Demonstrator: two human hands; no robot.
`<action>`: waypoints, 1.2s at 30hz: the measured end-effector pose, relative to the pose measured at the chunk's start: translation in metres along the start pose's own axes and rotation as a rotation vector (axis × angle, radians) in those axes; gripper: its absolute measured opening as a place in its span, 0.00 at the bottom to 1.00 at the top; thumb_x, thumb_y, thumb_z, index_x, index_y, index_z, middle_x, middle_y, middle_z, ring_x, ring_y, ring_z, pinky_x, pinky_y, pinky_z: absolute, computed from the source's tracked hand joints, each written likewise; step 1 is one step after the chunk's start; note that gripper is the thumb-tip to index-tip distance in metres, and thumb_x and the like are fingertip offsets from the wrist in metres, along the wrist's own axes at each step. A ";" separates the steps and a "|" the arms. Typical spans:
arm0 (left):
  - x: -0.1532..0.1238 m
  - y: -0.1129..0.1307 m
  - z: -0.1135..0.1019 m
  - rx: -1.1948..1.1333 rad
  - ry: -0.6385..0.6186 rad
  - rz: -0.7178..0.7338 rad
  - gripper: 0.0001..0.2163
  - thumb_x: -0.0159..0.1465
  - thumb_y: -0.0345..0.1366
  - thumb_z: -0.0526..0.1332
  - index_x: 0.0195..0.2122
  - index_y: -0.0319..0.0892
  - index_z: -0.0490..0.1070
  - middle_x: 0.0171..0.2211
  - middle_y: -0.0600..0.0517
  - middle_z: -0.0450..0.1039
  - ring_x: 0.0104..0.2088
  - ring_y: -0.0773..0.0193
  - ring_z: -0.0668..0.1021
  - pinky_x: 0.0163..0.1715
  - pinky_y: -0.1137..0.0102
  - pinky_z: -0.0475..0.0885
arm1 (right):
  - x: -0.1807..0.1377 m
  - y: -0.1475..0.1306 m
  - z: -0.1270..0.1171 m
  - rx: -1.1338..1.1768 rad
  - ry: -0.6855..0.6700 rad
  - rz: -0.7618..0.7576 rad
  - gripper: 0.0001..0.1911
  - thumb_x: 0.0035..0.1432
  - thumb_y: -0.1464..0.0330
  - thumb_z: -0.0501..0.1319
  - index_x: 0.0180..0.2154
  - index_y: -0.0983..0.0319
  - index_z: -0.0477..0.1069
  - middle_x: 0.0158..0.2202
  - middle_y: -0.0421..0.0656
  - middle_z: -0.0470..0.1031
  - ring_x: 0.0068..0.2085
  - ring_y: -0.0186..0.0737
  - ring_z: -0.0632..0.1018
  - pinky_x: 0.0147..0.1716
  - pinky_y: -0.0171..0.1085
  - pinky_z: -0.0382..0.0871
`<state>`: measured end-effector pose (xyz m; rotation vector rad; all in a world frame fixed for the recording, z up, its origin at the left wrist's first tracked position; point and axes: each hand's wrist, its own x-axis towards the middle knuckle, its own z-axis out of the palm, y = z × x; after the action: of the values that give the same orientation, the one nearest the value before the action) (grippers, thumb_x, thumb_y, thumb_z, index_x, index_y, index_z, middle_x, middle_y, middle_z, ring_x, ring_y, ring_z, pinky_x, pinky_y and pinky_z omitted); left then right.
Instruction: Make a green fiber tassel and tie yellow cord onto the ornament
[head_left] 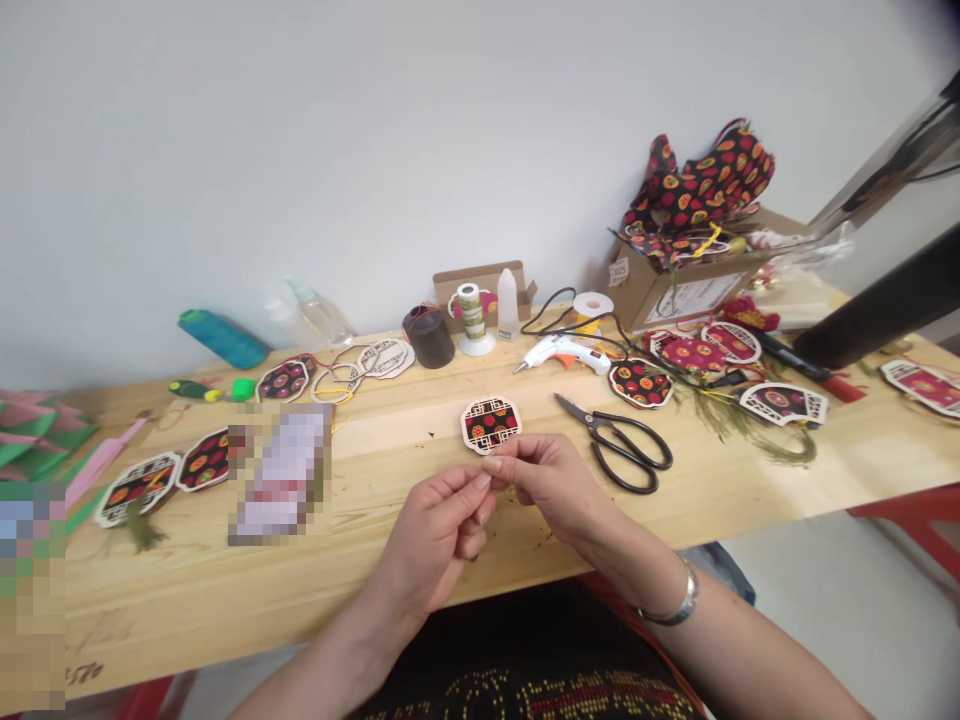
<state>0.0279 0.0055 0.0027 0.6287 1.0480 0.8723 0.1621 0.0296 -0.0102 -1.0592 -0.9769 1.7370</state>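
My left hand and my right hand meet at the fingertips above the table's front edge. Both are closed in a pinch, thumbs against forefingers; whatever lies between them is too small or hidden to name. Just beyond my fingers rests an ornament with a pale cut-out frame over black fabric with red and orange spots. My right fingers overlap its lower edge in view; I cannot tell whether they touch it. Black-handled scissors lie to the right of my right hand, blades toward the upper left.
Behind stand a white glue gun, a black thread spool, a ribbon roll and a white bottle. Fabric fills a cardboard box at right. More ornaments lie both sides. A teal thread cone lies left.
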 end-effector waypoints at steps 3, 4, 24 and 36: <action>0.001 -0.002 0.000 0.012 0.020 0.008 0.08 0.53 0.37 0.67 0.26 0.36 0.73 0.16 0.58 0.59 0.15 0.78 0.55 0.14 0.79 0.47 | 0.002 0.000 -0.002 -0.079 0.013 -0.013 0.09 0.48 0.65 0.65 0.23 0.65 0.71 0.20 0.36 0.69 0.21 0.26 0.62 0.21 0.31 0.56; 0.001 -0.003 -0.001 0.016 0.033 0.009 0.08 0.53 0.37 0.67 0.26 0.36 0.73 0.15 0.58 0.59 0.15 0.77 0.56 0.14 0.79 0.48 | 0.002 -0.001 -0.004 -0.145 0.025 -0.038 0.11 0.50 0.63 0.64 0.25 0.65 0.72 0.21 0.37 0.69 0.21 0.27 0.64 0.22 0.31 0.57; 0.003 0.000 -0.009 0.146 0.256 0.103 0.11 0.51 0.39 0.68 0.30 0.36 0.76 0.15 0.60 0.57 0.14 0.78 0.55 0.12 0.80 0.49 | -0.038 0.003 -0.117 -1.832 0.353 -0.347 0.23 0.49 0.82 0.48 0.47 0.69 0.68 0.41 0.54 0.72 0.42 0.49 0.73 0.42 0.43 0.68; 0.005 -0.004 -0.014 0.178 0.217 0.127 0.11 0.55 0.41 0.64 0.33 0.37 0.74 0.15 0.61 0.52 0.15 0.75 0.55 0.13 0.79 0.50 | -0.053 -0.027 -0.077 -0.932 -0.046 -0.150 0.13 0.49 0.60 0.63 0.32 0.62 0.67 0.28 0.40 0.67 0.29 0.36 0.67 0.27 0.34 0.62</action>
<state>0.0176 0.0085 -0.0079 0.7685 1.3031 0.9804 0.2553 0.0028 0.0020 -1.4456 -1.9247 1.1603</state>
